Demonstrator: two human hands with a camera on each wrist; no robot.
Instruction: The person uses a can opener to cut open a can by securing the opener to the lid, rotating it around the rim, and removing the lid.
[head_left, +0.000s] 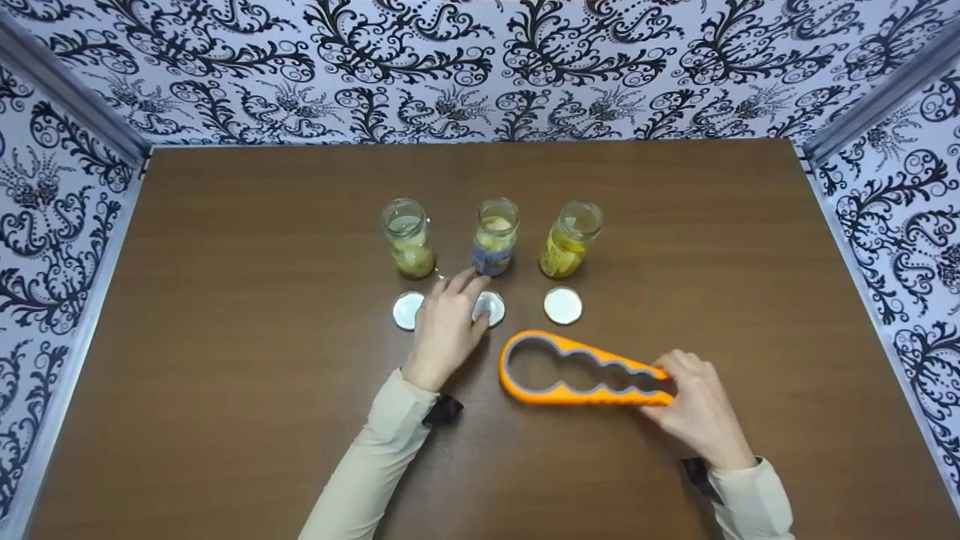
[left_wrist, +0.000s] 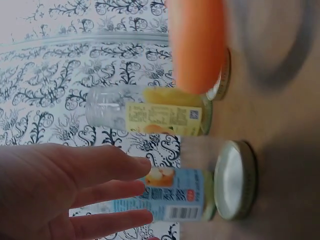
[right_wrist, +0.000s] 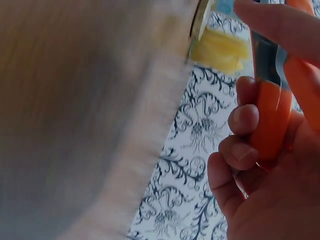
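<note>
My right hand [head_left: 701,409] grips the handle end of an orange jar opener [head_left: 577,398] with grey scalloped inner edges; its curled fingers [right_wrist: 245,120] show in the right wrist view. My left hand [head_left: 448,330] hovers with fingers extended over the lids, holding nothing. Partly behind it lies the left lid [head_left: 405,311]. The middle lid [head_left: 491,306] sits by its thumb, and the right lid [head_left: 562,305] lies apart. Behind them stand three uncovered glass jars: a left jar [head_left: 411,251], a blue-labelled middle jar [head_left: 493,259] and a yellow-labelled right jar [head_left: 562,255].
The brown wooden table [head_left: 262,375] carries everything. White panels with black scroll patterns, a back panel [head_left: 480,67] among them, enclose its back and sides.
</note>
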